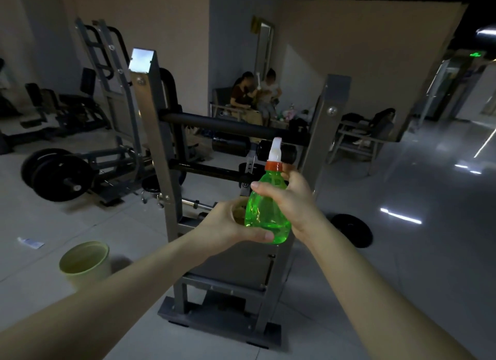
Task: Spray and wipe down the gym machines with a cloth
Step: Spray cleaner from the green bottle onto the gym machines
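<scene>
We hold the green spray bottle [265, 214] upright between both hands, nozzle facing the bench rack [158, 134], which lies directly ahead and below. The right hand [290, 198] wraps the bottle's shoulder, nearer the trigger. The left hand [228, 225] cups the base. A dull wad [238, 212] in the left palm may be the cloth; we cannot confirm this.

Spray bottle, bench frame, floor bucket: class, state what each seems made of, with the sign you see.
The spray bottle looks like glossy translucent green plastic: light glows through it. The bench frame seems grey painted metal: square tube, bolted. The bucket is probably matte pale plastic, though uncertain.
</scene>
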`<state>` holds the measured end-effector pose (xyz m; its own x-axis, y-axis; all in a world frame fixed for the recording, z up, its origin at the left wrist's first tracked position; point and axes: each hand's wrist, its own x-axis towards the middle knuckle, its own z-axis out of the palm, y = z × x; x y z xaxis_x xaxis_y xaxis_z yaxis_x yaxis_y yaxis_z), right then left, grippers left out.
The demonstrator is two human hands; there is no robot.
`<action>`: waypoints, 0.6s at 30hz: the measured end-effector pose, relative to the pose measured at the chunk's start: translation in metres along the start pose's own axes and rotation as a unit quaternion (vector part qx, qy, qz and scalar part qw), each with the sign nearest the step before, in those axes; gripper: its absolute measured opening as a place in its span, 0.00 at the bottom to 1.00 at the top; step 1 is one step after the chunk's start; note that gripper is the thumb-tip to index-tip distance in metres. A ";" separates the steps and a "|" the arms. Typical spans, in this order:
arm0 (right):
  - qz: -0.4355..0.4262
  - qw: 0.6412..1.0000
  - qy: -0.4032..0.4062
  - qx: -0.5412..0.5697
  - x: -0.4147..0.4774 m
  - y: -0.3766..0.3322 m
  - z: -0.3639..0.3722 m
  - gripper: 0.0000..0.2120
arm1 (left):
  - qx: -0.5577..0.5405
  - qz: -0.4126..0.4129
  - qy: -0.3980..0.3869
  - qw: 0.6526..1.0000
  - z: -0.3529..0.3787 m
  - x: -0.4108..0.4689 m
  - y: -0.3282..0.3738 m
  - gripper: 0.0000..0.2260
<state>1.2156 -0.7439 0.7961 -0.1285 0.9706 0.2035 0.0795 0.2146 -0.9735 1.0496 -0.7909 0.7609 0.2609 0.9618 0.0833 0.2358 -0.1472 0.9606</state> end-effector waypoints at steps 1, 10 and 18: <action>0.006 1.000 -0.012 0.003 0.001 -0.001 0.003 0.22 | 0.001 0.001 0.004 1.000 -0.002 -0.002 0.000 0.28; 0.019 0.995 -0.084 0.043 0.016 -0.003 0.055 0.17 | -0.006 -0.006 0.058 0.998 -0.034 -0.033 0.004 0.19; 0.004 0.993 -0.105 0.062 0.018 -0.005 0.103 0.22 | -0.004 -0.017 0.104 0.994 -0.068 -0.056 -0.006 0.18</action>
<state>1.1106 -0.7384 0.7939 -0.3325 0.9255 0.1816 -0.0390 0.1789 -0.9831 0.9701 -0.8279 0.7681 0.0536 0.9933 0.1022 0.2334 -0.1119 0.9659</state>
